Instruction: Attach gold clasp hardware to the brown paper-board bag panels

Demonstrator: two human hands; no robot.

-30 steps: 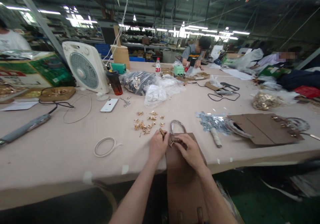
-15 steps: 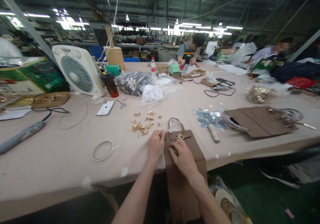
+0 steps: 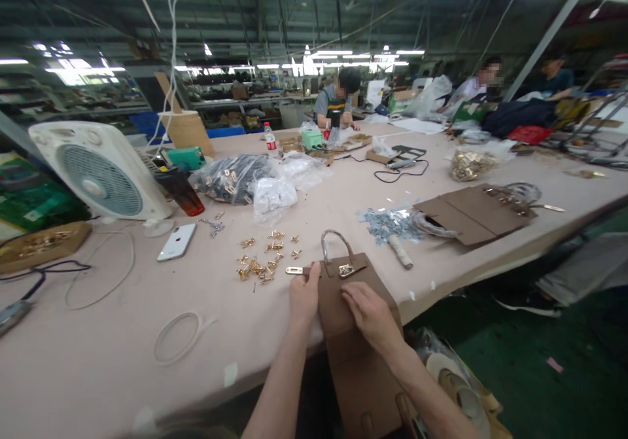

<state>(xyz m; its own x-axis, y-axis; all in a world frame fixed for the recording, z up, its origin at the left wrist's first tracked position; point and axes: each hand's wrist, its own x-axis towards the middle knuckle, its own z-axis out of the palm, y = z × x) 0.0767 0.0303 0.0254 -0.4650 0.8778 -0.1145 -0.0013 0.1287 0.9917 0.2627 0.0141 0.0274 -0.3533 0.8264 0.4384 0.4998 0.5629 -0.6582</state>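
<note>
A brown handbag (image 3: 343, 334) hangs partly over the table's front edge, its wrapped handle (image 3: 338, 235) standing up at the far end. At its left edge, my left hand (image 3: 305, 295) is closed, thumb on top, around a short brown strap whose gold metal end plate (image 3: 294, 270) sticks out to the left. A gold clasp (image 3: 346, 269) sits on the bag below the handle. Just below that clasp, my right hand (image 3: 370, 311) rests with its fingers bunched together against the brown panel; whatever is between the fingertips is hidden.
Loose gold hardware pieces (image 3: 260, 269) lie left of the bag. A phone (image 3: 176, 242), a fan (image 3: 98, 171), a tumbler (image 3: 179, 190) and plastic bags (image 3: 275, 197) stand farther left. Grey pieces (image 3: 390, 223), a cloth roll (image 3: 400, 251) and another brown bag (image 3: 475, 213) lie right. A co-worker (image 3: 336, 99) sits opposite.
The view has turned right. The strap's gold end plate now shows beyond my left hand. My right fingers have come away from the clasp area, and the metal seen at them earlier no longer shows.
</note>
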